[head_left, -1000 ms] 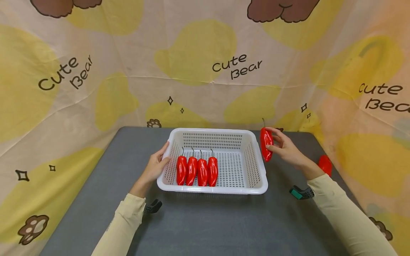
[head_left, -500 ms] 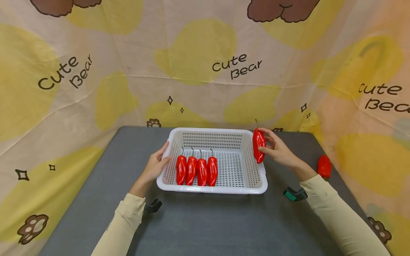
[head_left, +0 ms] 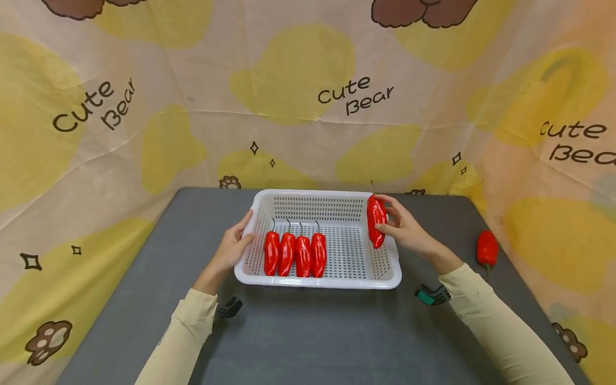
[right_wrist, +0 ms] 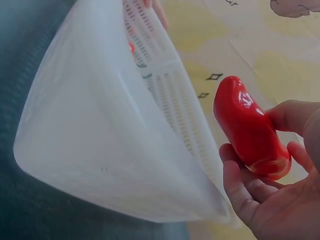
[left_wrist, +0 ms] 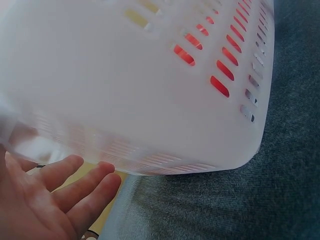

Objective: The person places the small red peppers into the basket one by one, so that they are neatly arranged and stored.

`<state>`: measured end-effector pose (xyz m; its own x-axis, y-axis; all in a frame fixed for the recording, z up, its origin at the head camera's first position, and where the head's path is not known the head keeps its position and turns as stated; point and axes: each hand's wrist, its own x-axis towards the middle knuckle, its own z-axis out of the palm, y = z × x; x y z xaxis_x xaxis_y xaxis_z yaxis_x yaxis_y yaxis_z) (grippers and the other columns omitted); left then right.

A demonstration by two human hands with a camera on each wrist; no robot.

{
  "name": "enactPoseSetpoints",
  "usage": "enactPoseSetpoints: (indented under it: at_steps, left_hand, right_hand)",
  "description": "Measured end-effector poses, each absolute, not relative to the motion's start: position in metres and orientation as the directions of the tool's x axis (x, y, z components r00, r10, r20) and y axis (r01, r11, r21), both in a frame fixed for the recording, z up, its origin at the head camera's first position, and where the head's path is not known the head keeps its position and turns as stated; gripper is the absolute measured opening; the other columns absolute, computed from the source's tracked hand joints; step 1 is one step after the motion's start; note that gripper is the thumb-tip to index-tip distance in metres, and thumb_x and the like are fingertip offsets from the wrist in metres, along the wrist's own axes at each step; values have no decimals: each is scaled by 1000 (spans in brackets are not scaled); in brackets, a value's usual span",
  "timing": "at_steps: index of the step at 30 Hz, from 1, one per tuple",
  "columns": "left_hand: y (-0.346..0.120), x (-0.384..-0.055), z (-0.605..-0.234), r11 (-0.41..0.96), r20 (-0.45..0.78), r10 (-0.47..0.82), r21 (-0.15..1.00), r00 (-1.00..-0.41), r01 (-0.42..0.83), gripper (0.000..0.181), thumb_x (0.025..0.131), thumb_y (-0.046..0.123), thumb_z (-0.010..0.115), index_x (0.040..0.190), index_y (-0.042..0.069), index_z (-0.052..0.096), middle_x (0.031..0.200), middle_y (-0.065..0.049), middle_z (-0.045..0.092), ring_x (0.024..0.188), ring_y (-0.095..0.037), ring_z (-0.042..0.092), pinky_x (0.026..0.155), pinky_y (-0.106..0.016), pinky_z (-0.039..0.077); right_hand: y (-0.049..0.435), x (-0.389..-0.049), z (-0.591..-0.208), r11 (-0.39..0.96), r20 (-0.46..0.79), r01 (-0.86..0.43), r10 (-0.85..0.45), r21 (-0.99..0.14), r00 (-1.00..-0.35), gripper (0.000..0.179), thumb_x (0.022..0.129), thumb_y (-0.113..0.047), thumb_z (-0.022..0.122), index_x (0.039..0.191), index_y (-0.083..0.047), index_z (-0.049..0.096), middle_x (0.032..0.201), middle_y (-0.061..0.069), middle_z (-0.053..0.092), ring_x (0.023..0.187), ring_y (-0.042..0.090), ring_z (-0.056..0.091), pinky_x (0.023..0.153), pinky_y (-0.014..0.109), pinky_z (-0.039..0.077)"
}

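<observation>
A white perforated plastic basket (head_left: pixel 317 283) sits on the grey table. Inside its left half, several glossy red peppers (head_left: pixel 302 256) stand in a row, stems toward the far side. My left hand (head_left: pixel 231 246) holds the basket's left rim; its fingers (left_wrist: pixel 90 192) lie along the outer wall in the left wrist view. Above the basket's right wall, my right hand (head_left: pixel 404 227) pinches another red pepper (head_left: pixel 376 220) between thumb and fingers. That pepper (right_wrist: pixel 250 130) is upright, stem up in the head view, and held apart from the others.
One more red pepper (head_left: pixel 487 248) lies on the table near its right edge. A patterned cloth (head_left: pixel 289 80) hangs behind the table and along both sides. Dark straps (head_left: pixel 433 295) show at both wrists.
My right hand has carried its pepper leftward, from outside the basket to over its right wall. The left hand and basket have stayed in place. The pepper at far right has come into full view.
</observation>
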<state>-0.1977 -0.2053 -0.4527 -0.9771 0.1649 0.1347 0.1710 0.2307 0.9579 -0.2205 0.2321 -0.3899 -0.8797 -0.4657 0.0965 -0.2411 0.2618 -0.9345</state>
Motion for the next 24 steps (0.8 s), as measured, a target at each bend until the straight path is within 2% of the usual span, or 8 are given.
enactPoseSetpoints:
  at_steps: [9,16,24]
  left_hand:
    - [-205,-200,-449,244,129,156,956,-979,164,64,102,3,46,161,9,23,158,-30,36,125,-55,55,89,-59,55]
    - [-205,-198,-449,237,121,156,959,-980,156,64,102,2,46,161,9,23,159,-29,34,127,-54,54,91,-59,55]
    - [-206,-199,-454,239,124,156,958,-980,159,64,102,2,47,161,8,24,159,-30,34,126,-55,54,91,-60,54]
  right_hand:
    - [213,-217,-391,252,77,-226,-493,-941,-867,77,96,-4,62,159,-14,20,153,29,35,124,53,54,90,53,61]
    - [199,-210,-395,257,67,-227,-509,-939,-858,80,94,-4,65,160,-13,21,150,29,37,121,51,58,89,47,62]
    - [187,-204,-402,285,35,-209,-513,-935,-858,81,94,-2,66,160,-9,19,151,31,35,117,48,61,88,47,63]
